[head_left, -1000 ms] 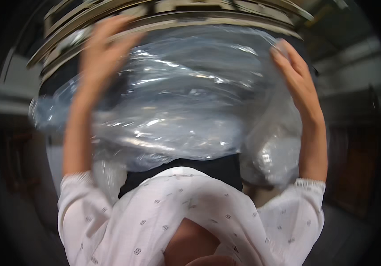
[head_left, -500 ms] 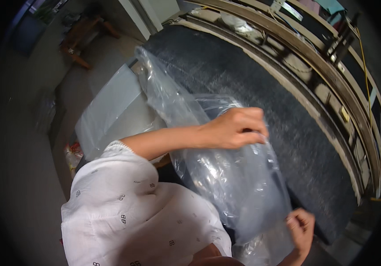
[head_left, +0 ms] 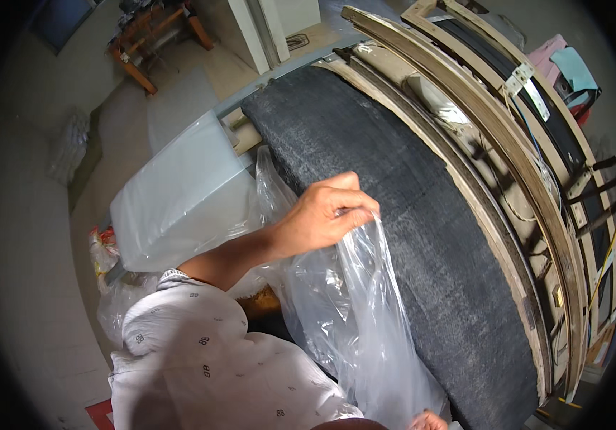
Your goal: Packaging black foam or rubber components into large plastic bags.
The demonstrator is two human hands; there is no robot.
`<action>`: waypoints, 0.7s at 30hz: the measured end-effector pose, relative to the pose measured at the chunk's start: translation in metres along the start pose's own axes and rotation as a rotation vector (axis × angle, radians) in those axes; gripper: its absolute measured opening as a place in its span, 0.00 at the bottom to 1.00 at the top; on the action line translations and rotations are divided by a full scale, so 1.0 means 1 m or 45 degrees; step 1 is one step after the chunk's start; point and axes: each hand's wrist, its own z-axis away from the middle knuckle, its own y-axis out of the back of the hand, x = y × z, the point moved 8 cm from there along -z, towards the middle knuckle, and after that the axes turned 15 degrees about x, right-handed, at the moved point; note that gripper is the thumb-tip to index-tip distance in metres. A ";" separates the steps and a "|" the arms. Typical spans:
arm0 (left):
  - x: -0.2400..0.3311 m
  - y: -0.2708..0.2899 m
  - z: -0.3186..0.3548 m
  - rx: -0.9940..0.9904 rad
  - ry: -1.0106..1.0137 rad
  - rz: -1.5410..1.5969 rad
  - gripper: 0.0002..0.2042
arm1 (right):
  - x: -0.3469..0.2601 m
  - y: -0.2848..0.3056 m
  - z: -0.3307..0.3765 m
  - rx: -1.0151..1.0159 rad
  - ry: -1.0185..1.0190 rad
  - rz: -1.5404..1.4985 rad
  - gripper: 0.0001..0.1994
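My left hand is closed in a pinch on the upper edge of a clear plastic bag. The bag hangs from it in long, shiny folds down in front of me. Only the fingers of my right hand show at the lower edge, bunched against the bag's lower end; the rest is out of the picture. Beneath and beyond the bag lies a dark, rough-surfaced work surface. Beside my left forearm is a stack of pale plastic sheets or bags.
Along the work surface's far side runs a machine frame with curved-looking wooden rails and cables. Pink and light blue cloths lie behind it. A wooden stand is at the far left, and crumpled clear plastic lies by the left wall.
My left hand has drawn left and slightly nearer, gathering the bag into folds. The right hand has dropped to the lower edge. The view has shifted.
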 end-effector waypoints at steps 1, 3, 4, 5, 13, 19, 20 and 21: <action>0.000 -0.001 -0.003 -0.013 -0.029 0.023 0.04 | -0.011 -0.005 0.009 -0.125 0.103 0.006 0.17; -0.003 -0.003 -0.009 -0.027 -0.041 -0.008 0.04 | -0.010 -0.016 0.011 -0.251 0.193 0.000 0.14; -0.002 -0.006 -0.012 -0.040 -0.076 0.018 0.04 | 0.020 -0.014 0.003 -0.125 0.260 -0.003 0.13; 0.000 -0.007 -0.014 -0.055 -0.111 0.036 0.05 | 0.041 -0.012 0.001 -0.006 0.327 -0.006 0.12; -0.005 -0.007 -0.009 -0.039 -0.171 -0.070 0.05 | 0.164 0.025 -0.051 0.295 0.117 0.512 0.13; -0.011 -0.027 -0.017 -0.081 -0.256 -0.110 0.06 | 0.351 0.064 -0.077 0.313 -0.146 1.210 0.21; -0.011 -0.025 -0.017 -0.103 -0.250 -0.121 0.06 | 0.371 0.076 -0.077 0.348 -0.177 1.273 0.21; -0.011 -0.025 -0.016 -0.126 -0.244 -0.130 0.06 | 0.390 0.087 -0.075 0.384 -0.209 1.334 0.22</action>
